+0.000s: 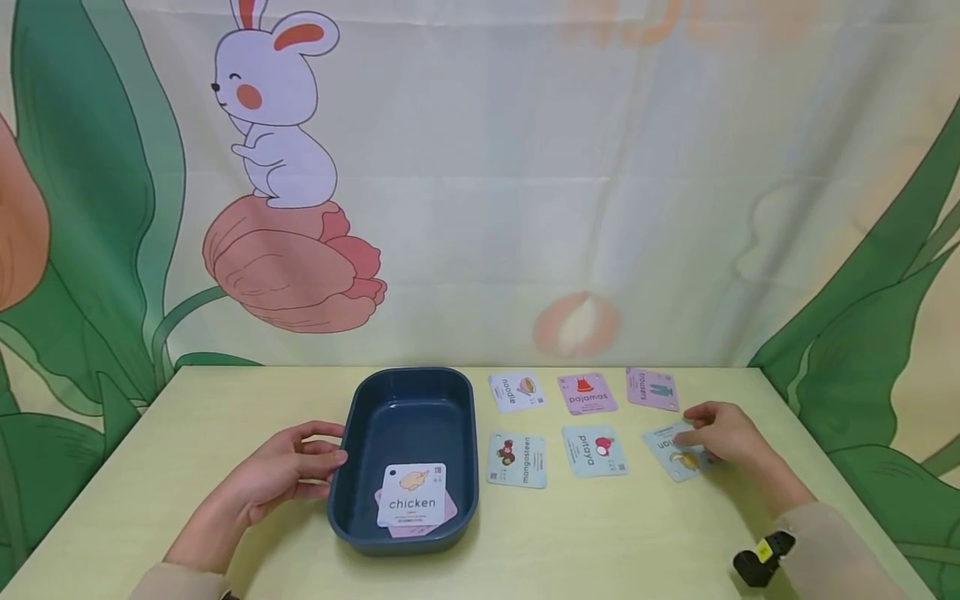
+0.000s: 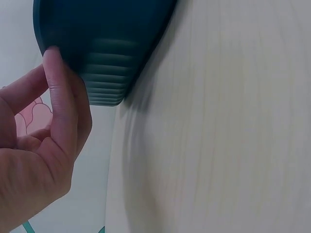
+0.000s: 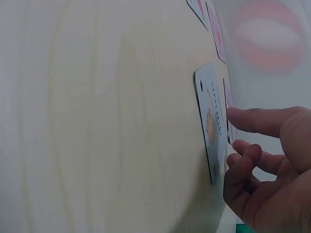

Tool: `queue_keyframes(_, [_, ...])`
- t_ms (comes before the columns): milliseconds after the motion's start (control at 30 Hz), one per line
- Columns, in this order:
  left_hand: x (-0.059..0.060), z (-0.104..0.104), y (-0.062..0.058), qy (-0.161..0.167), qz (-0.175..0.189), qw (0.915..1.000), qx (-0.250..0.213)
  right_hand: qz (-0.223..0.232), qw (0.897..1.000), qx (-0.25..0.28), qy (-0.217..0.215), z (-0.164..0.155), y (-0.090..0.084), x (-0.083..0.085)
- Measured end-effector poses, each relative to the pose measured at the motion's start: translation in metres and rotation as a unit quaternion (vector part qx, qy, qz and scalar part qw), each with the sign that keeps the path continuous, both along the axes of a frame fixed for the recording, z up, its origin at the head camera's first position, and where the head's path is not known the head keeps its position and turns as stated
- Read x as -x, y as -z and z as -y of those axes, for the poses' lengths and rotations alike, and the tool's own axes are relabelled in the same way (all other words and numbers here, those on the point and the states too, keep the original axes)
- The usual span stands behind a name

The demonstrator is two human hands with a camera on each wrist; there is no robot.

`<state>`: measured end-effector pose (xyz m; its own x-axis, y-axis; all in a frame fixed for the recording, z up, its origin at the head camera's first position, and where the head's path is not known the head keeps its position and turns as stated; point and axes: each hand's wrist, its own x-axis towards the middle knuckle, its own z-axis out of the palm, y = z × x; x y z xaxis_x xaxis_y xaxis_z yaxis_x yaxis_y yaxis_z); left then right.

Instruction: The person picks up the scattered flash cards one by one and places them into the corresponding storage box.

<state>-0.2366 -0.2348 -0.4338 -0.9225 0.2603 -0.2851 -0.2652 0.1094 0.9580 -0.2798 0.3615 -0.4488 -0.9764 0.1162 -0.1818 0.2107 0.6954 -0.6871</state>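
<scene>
My left hand [image 1: 288, 471] holds the left rim of a dark blue tray [image 1: 467, 408]. In the left wrist view, fingertips meet the outside of its ribbed wall [image 2: 104, 73]. Inside the tray, a white "chicken" card [image 1: 412, 496] lies over a pink card [image 1: 448, 508]. My right hand [image 1: 723, 433] hovers over a pale blue durian card [image 1: 675, 462], part of which is hidden under the fingers. From the right wrist, that card [image 3: 210, 126] appears with a fingertip right by its far edge. Thumb and index finger are spread apart, the other fingers bent.
Right of the tray, cards lie in two rows: noodle [image 1: 517, 392], pajamas [image 1: 587, 393] and trousers [image 1: 652, 389] behind, mangosteen [image 1: 517, 460] and pitaya [image 1: 595, 451] in front. A printed curtain [image 1: 480, 208] hangs at the table's [image 1: 600, 542] back edge.
</scene>
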Motion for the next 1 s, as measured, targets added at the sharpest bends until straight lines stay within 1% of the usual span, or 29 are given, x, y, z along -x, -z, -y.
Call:
queue_keyframes(300, [0.001, -0.001, 0.0, 0.001, 0.002, 1.0, 0.001, 0.002, 1.0, -0.008, 0.002, -0.009, 0.004, 0.001])
queue_keyframes(567, [0.0, 0.0, 0.001, -0.004, 0.007, 1.0, 0.003, -0.002, 1.0, -0.012, -0.008, -0.008, 0.006, 0.004])
queue_keyframes(767, [0.0, 0.0, 0.001, -0.004, 0.008, 1.0, 0.003, -0.003, 1.0, -0.016, 0.0, -0.008, 0.01, 0.004])
queue_keyframes(1000, [0.001, 0.0, 0.0, -0.004, 0.007, 1.0, 0.003, -0.008, 1.0, -0.014, 0.004, -0.007, 0.011, 0.003])
